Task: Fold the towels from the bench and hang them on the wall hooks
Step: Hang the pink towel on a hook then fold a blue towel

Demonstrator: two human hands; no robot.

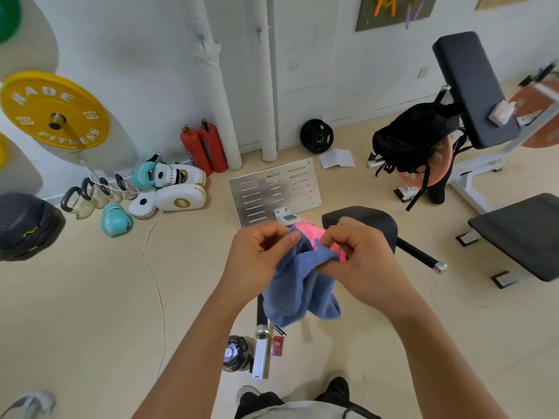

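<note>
A blue towel (298, 290) hangs bunched between both hands in the middle of the head view. My left hand (257, 261) pinches its upper left edge between thumb and fingers. My right hand (360, 261) grips its upper right edge, close beside the left. A pink towel (311, 234) shows just behind the blue one, partly hidden by my hands; I cannot tell which hand holds it. Two metal wall hooks (202, 40) (258, 33) stick out of the white wall above. A black padded bench (363, 220) lies right behind the towels.
A slotted metal plate (273, 190) lies on the floor ahead. Boxing gloves and pads (169, 189), kettlebells (90, 196) and two red extinguishers (204, 146) line the wall at left. A black backpack (414, 140) hangs on another bench at right. A water bottle (236, 353) stands by my feet.
</note>
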